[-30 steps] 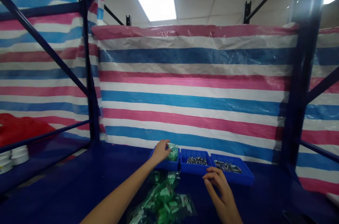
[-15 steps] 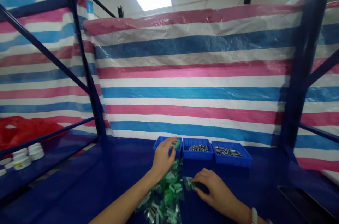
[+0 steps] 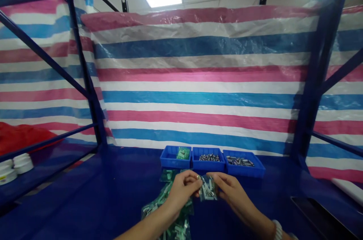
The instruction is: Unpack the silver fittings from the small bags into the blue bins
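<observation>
Just above or on the table, near the middle, between 2 hands: 1 small clear bag with thin, shiny and pale bits inside. Cannot tell if touching the table. Pinched on the left edge by the left hand, with thumb and finger pressed together. Looks pinched on the right edge too, by the right hand, with some fingertips hidden. Should feel light, with a soft, floppy skin and hard little bits inside. May be a bit slippery and might rip if pulled hard. Best to hold by the flat top corners, away from the lumps. Just left, partly behind the left arm, a heap of clear bags with green and pale bits. On the far side, in a row: left blue bin with a green bag at the right end; middle blue bin with many short shiny bits; right blue bin with longer shiny pieces. Too small to tell just what kind.
</observation>
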Tool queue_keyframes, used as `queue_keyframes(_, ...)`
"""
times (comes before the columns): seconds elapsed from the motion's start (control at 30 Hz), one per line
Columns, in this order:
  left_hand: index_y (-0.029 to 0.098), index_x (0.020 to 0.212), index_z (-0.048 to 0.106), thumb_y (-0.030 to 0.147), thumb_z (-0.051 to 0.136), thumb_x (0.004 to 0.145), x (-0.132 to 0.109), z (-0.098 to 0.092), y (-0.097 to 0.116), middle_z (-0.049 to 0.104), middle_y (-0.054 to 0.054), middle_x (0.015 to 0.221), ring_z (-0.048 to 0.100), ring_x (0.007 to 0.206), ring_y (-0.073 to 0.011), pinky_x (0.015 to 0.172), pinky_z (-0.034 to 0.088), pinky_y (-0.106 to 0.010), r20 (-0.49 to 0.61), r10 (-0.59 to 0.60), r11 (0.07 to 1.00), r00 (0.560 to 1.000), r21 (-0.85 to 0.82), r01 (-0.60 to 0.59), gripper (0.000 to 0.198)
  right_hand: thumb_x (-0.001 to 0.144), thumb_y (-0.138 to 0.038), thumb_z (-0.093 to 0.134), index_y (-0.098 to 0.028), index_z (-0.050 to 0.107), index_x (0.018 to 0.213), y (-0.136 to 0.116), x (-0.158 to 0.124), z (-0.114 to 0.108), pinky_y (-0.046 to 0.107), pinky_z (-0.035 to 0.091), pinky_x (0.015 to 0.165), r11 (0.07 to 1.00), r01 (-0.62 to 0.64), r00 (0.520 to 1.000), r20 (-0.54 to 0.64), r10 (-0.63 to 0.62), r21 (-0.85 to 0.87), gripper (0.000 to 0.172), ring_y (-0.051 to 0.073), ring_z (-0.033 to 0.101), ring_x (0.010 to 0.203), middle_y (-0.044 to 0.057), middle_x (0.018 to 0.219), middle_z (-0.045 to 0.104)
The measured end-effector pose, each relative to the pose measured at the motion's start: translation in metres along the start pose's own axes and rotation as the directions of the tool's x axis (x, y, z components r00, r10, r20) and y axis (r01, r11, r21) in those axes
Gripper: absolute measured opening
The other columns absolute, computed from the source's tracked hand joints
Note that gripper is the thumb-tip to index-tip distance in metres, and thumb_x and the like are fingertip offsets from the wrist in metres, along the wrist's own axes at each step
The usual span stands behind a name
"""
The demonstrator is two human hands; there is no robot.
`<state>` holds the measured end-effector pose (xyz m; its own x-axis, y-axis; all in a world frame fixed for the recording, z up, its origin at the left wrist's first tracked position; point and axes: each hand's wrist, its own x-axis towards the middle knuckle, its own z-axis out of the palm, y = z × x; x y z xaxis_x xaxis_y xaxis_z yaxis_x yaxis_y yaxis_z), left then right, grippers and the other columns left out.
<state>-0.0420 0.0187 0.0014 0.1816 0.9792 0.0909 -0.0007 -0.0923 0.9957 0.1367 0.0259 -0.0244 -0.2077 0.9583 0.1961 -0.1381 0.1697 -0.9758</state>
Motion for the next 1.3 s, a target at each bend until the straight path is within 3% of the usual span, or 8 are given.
queue_keyframes(0.23,0.015,0.08,0.06,0.036,0.074,0.069,-0.002,-0.004,0.001,0.054,0.005,0.063,0.053,0.051,-0.0096,0.054,0.046,-0.024,-0.007,-0.014,0.998,1.0,-0.066,0.013,0.027,0.066,-0.037,0.08,-0.015,0.064,0.082,0.0,-0.004,0.003,0.026,0.049,0.057,0.973,-0.169,0.982,0.113,0.152,0.159,0.032,0.012,0.058,0.054,-0.001,0.065,0.062)
queue_keyframes(0.37,0.016,0.076,0.058,0.022,0.068,0.074,-0.005,-0.007,0.007,0.059,0.0,0.07,0.059,0.061,-0.0135,0.058,0.048,-0.025,0.067,0.239,0.953,0.969,0.177,-0.248,0.011,0.074,-0.024,0.071,-0.018,0.057,0.074,-0.007,-0.005,-0.001,0.03,0.051,0.062,0.961,0.207,0.978,0.08,-0.195,-0.182,0.016,0.017,0.062,0.065,0.001,0.07,0.062)
queue_keyframes(0.43,0.017,0.071,0.058,0.011,0.059,0.078,-0.007,-0.012,0.011,0.064,-0.003,0.077,0.062,0.073,-0.0168,0.066,0.05,-0.03,0.166,0.533,0.743,0.83,0.378,-0.553,0.009,0.081,-0.012,0.059,-0.019,0.056,0.074,-0.013,-0.008,-0.004,0.035,0.05,0.074,0.74,0.526,0.847,0.177,-0.501,-0.42,0.01,0.02,0.061,0.082,0.004,0.084,0.063)
queue_keyframes(0.57,0.018,0.079,0.061,0.003,0.053,0.083,-0.011,-0.02,0.017,0.071,-0.004,0.089,0.062,0.088,-0.0191,0.08,0.051,-0.037,0.529,0.804,-0.029,0.273,0.493,-0.87,0.017,0.084,0.004,0.046,-0.019,0.056,0.083,-0.022,-0.016,-0.009,0.042,0.046,0.085,0.202,0.755,0.535,0.407,-0.74,-0.624,0.025,0.023,0.054,0.1,0.008,0.102,0.06)
queue_keyframes(0.63,0.018,0.083,0.06,0.004,0.054,0.083,-0.012,-0.021,0.019,0.072,-0.005,0.093,0.063,0.094,-0.0201,0.084,0.051,-0.038,0.579,0.799,-0.165,0.161,0.469,-0.867,0.016,0.083,0.006,0.047,-0.019,0.056,0.085,-0.023,-0.017,-0.011,0.042,0.046,0.086,0.11,0.75,0.494,0.442,-0.749,-0.652,0.026,0.023,0.052,0.102,0.008,0.104,0.059)
queue_keyframes(0.7,0.018,0.083,0.06,0.003,0.052,0.082,-0.011,-0.021,0.02,0.071,-0.007,0.096,0.063,0.096,-0.0207,0.085,0.051,-0.038,0.541,0.813,-0.078,0.215,0.467,-0.881,0.017,0.084,0.005,0.046,-0.019,0.057,0.088,-0.021,-0.016,-0.011,0.042,0.047,0.086,0.104,0.739,0.507,0.447,-0.737,-0.666,0.026,0.024,0.052,0.103,0.009,0.106,0.057)
queue_keyframes(0.87,0.019,0.091,0.059,0.02,0.049,0.089,0.026,-0.039,0.027,0.069,-0.005,0.088,0.066,0.084,-0.0184,0.078,0.053,-0.033,0.126,0.658,0.507,0.742,0.655,-0.56,0.01,0.088,-0.003,0.044,-0.021,0.057,0.101,-0.013,-0.006,-0.011,0.042,0.047,0.086,0.283,0.657,0.612,0.276,-0.741,-0.699,0.026,0.024,0.053,0.104,0.01,0.105,0.055)
queue_keyframes(1.3,0.015,0.114,0.057,0.029,0.057,0.091,0.133,-0.088,0.01,0.061,-0.008,0.113,0.063,0.094,-0.0212,0.08,0.054,-0.041,-0.054,0.218,0.411,0.974,0.91,-0.042,0.027,0.086,-0.011,0.046,-0.022,0.058,0.091,-0.005,0.005,-0.016,0.039,0.047,0.083,0.577,0.541,0.784,0.118,-0.61,-0.611,0.017,0.023,0.058,0.093,0.006,0.094,0.06)
